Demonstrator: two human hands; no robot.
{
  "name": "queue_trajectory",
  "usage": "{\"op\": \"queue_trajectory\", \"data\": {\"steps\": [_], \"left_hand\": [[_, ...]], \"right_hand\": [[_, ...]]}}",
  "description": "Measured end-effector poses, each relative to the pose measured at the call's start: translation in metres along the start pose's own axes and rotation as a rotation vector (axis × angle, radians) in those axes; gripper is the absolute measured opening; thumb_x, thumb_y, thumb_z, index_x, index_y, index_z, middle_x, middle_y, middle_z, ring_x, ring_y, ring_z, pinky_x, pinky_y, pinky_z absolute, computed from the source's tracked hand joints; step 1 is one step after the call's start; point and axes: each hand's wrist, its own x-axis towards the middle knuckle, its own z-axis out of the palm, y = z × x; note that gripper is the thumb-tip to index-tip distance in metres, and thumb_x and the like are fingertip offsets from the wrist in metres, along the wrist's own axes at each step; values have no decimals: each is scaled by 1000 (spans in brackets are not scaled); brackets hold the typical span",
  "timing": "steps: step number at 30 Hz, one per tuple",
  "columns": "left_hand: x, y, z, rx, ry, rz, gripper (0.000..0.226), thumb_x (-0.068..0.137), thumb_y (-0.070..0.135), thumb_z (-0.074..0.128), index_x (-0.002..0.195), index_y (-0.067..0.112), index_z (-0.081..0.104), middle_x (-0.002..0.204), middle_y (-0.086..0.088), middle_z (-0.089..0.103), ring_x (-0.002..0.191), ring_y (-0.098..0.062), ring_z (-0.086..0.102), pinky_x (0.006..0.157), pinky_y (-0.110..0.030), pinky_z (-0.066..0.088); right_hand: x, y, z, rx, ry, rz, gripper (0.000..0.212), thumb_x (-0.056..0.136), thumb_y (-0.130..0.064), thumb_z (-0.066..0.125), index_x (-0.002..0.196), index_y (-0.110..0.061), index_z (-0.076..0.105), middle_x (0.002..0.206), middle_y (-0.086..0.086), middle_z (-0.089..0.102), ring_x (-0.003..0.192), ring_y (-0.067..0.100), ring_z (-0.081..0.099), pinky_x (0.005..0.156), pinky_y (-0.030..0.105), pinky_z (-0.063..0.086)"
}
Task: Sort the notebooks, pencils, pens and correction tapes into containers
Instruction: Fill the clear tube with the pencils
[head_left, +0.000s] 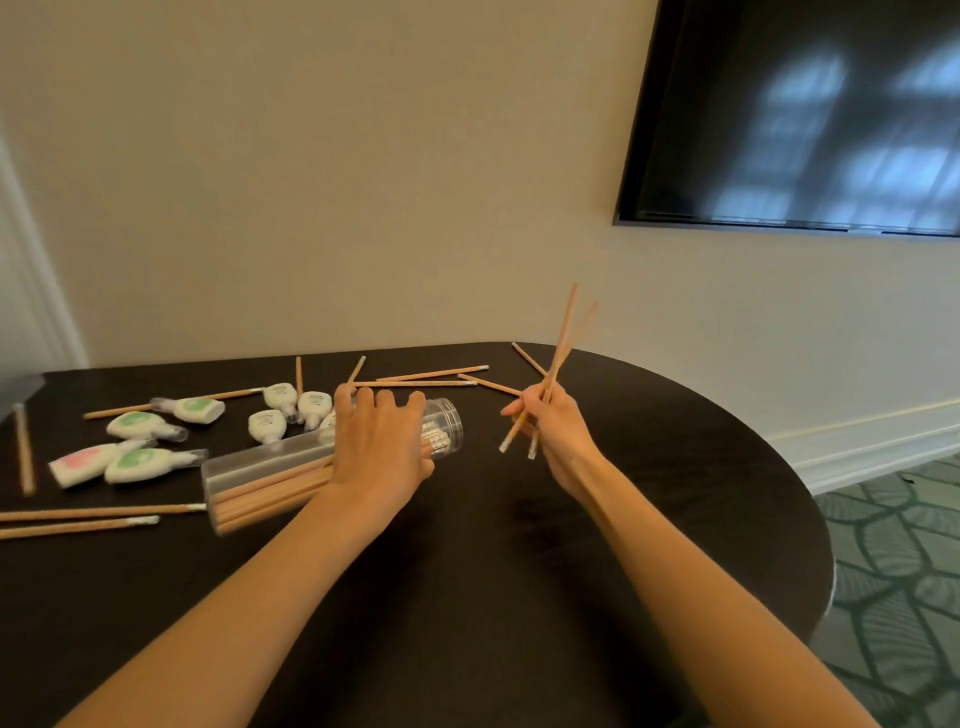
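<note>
A clear plastic tube container (260, 470) lies on its side on the dark table (467, 571), with several wooden pencils inside. My left hand (376, 447) grips the tube near its open end, fingers curled over the top. To the right, my right hand (550, 426) holds two or three wooden pencils (563, 338) raised above the table, tips pointing up. More loose pencils (431, 375) lie along the table's far edge and at the left (98, 513). Several white correction tapes (143, 426) with green or pink labels lie at the left.
The table's rounded edge (810, 519) curves on the right, with patterned green carpet (898, 582) beyond it. A dark screen (800, 114) hangs on the beige wall behind. A grey object (18, 389) sits at the table's far left corner.
</note>
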Motion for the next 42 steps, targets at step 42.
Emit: {"op": "queue_trajectory", "data": {"steps": [42], "left_hand": [[-111, -177, 2, -215, -108, -127, 75, 76, 54, 66, 139, 26, 37, 131, -3, 52, 121, -23, 43, 96, -35, 37]], "right_hand": [[-113, -13, 191, -711, -254, -419, 46, 89, 7, 48, 128, -16, 51, 149, 9, 25, 135, 24, 31, 98, 24, 36]]}}
